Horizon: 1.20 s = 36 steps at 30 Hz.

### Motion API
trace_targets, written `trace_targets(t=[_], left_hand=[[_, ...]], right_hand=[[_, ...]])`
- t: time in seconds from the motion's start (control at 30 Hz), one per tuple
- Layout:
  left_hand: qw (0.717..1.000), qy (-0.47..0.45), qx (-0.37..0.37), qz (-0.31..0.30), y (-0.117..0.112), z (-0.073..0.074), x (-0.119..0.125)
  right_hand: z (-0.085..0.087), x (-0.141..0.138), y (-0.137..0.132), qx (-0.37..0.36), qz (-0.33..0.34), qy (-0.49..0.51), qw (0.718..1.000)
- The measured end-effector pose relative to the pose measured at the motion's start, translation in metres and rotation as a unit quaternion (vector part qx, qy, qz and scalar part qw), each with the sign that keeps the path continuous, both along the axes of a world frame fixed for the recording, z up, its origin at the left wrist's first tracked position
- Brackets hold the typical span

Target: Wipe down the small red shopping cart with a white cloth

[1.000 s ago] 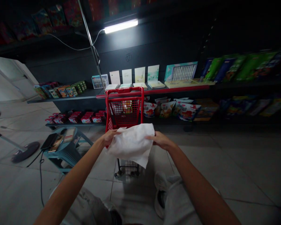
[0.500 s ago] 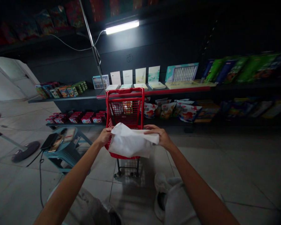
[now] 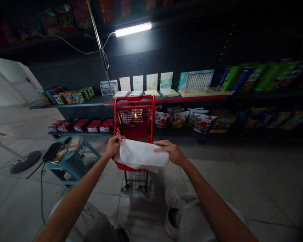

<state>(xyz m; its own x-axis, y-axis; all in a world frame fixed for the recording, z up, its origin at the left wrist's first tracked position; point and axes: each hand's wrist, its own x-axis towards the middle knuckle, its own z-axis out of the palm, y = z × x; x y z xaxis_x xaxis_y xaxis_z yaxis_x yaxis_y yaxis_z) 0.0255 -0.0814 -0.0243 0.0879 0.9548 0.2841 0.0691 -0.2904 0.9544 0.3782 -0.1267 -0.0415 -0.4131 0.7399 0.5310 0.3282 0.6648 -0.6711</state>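
Note:
A white cloth (image 3: 141, 153), folded over into a rough rectangle, is stretched between my two hands in front of a red shopping cart (image 3: 133, 109). My left hand (image 3: 113, 146) pinches its upper left corner, fingers closed. At the other end my right hand (image 3: 172, 153) grips the cloth's right edge, with the forefinger lying along its top. Behind the cloth, part of the cart's basket is hidden. A loose lower layer hangs below the fold.
A blue-green stool (image 3: 73, 161) with dark devices on it stands at the left, beside a round-based pole stand (image 3: 25, 162). Shelves (image 3: 166, 100) with books, snack bags (image 3: 203, 122) and boxes run across the back. My shoe (image 3: 172, 222) is on the tiled floor.
The cloth's raised, crumpled top has come down and now lies flatter and smoother, folded towards me. Both hands keep hold of it, the right one slightly lower.

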Motion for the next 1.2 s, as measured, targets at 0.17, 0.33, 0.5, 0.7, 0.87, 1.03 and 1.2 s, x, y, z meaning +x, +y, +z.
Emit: trace_targets(t=[0.17,0.33,0.5,0.7,0.87,1.03,1.2], left_hand=[[0.999,0.044,0.015,-0.008,-0.005,0.005,0.001],[0.996,-0.031,-0.067,-0.046,-0.003,0.008,-0.003],[0.969,-0.149,-0.171,-0.101,-0.003,0.009,-0.007],[0.974,0.057,-0.146,-0.162,0.009,0.006,-0.025],[0.951,0.247,-0.041,-0.184,0.021,0.006,-0.034],[0.903,0.384,-0.01,-0.19,0.012,0.007,-0.006],[0.825,0.517,-0.021,-0.227,-0.001,0.005,0.03]], right_hand=[[0.01,-0.015,-0.016,0.047,0.022,0.002,0.999],[0.015,-0.014,-0.022,0.042,0.037,0.009,0.998],[0.013,-0.006,-0.019,0.043,0.029,0.035,0.998],[0.009,-0.012,-0.03,0.007,0.082,-0.148,0.985],[0.011,-0.014,-0.036,-0.035,0.105,-0.16,0.981],[0.012,-0.024,-0.027,0.01,0.006,-0.055,0.998],[0.012,-0.056,-0.025,0.122,-0.04,-0.089,0.988]])
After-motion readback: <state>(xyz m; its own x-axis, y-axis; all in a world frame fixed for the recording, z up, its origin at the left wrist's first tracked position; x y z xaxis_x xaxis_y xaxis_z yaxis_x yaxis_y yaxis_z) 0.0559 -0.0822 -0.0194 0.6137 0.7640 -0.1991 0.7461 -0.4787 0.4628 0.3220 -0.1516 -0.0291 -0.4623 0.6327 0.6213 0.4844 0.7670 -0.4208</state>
